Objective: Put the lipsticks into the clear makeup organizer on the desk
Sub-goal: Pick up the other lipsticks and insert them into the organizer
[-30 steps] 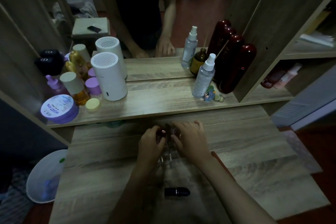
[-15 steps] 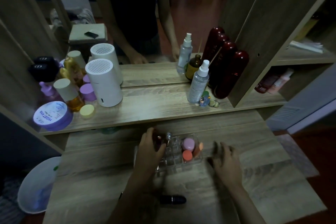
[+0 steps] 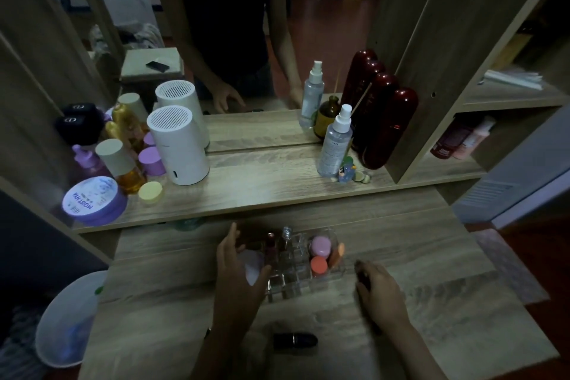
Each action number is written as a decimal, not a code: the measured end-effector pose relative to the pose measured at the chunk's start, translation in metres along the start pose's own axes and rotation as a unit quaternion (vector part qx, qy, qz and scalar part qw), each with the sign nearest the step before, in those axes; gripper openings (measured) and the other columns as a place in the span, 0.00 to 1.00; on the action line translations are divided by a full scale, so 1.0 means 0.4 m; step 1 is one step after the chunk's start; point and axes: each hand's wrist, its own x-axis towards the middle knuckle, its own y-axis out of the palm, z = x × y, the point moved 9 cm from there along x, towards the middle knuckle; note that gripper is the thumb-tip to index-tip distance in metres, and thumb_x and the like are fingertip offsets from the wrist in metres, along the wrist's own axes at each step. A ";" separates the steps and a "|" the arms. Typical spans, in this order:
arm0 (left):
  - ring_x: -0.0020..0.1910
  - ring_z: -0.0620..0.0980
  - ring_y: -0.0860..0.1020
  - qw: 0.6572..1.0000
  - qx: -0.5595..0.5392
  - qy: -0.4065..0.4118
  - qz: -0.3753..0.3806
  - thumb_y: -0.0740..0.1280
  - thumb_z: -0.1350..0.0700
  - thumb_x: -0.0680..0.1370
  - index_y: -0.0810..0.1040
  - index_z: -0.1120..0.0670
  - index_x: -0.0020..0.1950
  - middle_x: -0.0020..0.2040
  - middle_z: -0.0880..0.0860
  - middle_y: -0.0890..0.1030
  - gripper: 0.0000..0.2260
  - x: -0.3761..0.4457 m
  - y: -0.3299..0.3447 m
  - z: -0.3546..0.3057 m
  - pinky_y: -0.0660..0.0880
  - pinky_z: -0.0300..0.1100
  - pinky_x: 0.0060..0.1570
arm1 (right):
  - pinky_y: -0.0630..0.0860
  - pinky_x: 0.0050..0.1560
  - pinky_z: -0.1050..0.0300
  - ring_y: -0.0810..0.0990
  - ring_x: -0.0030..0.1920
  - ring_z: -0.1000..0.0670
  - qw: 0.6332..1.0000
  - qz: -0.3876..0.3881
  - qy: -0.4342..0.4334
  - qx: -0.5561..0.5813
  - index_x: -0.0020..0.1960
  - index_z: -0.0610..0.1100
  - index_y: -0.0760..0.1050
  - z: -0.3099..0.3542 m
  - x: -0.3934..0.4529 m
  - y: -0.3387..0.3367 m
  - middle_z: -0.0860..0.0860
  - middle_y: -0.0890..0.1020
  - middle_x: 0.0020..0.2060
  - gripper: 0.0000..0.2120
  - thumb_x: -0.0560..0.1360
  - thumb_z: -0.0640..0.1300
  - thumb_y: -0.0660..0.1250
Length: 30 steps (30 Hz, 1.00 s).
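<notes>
step: lipstick (image 3: 270, 244) upright in organizer (image 3: 303, 271), mid-tabletop | left hand (image 3: 239, 274) grip open beside it | right hand (image 3: 381, 288) grip cannot tell | next: fetch dark lipstick (image 3: 295, 340) lying near front edge, stand it in empty slot

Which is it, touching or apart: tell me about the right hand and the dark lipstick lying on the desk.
Apart. The head view shows bare desk between the right hand and the dark lipstick, which lies nearer the camera.
</notes>
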 end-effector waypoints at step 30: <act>0.60 0.58 0.74 0.993 0.060 -0.101 0.016 0.68 0.66 0.72 0.70 0.64 0.64 0.62 0.63 0.75 0.21 -0.103 -0.109 0.129 0.72 0.50 0.58 | 0.76 0.48 0.54 0.80 0.53 0.43 0.962 0.166 -0.145 -0.161 0.52 0.44 0.77 0.393 0.067 -0.107 0.42 0.82 0.52 0.12 0.68 0.41 0.70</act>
